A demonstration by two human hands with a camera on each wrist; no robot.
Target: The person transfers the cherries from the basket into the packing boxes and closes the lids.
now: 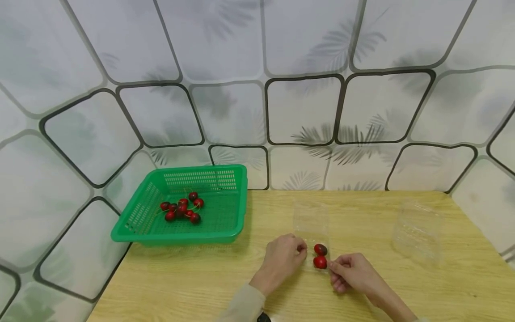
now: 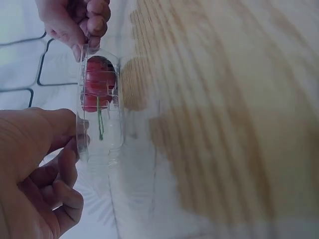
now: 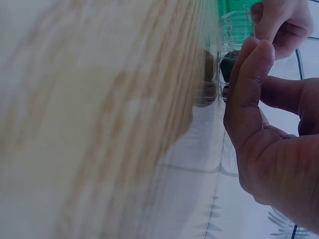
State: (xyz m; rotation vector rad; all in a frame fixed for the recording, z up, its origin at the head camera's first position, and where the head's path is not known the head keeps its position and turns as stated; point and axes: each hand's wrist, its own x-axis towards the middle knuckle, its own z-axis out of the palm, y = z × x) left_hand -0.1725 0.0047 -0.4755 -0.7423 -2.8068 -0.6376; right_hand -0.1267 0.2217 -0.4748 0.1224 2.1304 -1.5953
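A small clear plastic clamshell box [image 2: 115, 142] lies on the table with its lid [image 1: 311, 218] folded back, away from me. Inside sit two dark red cherries [image 1: 320, 262], one behind the other; a green stem [image 2: 100, 122] shows through the wall in the left wrist view. My left hand [image 1: 283, 256] pinches the box's left rim between thumb and fingers. On the opposite side, my right hand [image 1: 356, 273] pinches the rim close to the nearer cherry. In the right wrist view, the right hand's fingers [image 3: 249, 84] hide part of the box.
A green plastic basket [image 1: 237, 214] stands at the back left, holding several stemmed cherries [image 1: 182, 209]. Another clear plastic box [image 1: 417, 232] is on the right of the wooden table [image 1: 193, 281]. Patterned cloth [image 1: 301, 107] hangs behind the table's back edge.
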